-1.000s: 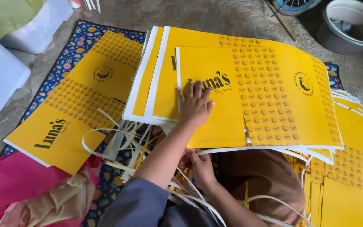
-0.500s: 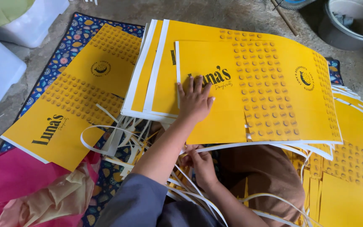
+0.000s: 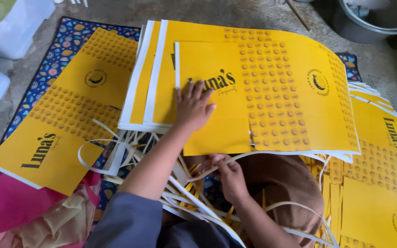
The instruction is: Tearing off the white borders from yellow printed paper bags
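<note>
Yellow printed sheets, hands on and under the stack.

Right hand lay nearest, below the sheet edge among white paper strips, its fingers curled; whether they gripped anything could not be told. Left hand pressed flat on the top yellow sheet, fingers spread apart, placed as half a second before. Beyond: a second sheet lay left on a patterned mat, a grey basin far right.

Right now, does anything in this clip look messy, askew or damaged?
Nothing looks damaged. White paper strips lie tangled loosely on the patterned mat beneath the yellow sheets, around the right hand. The stack is fanned unevenly, edges not aligned, under the left hand.
</note>
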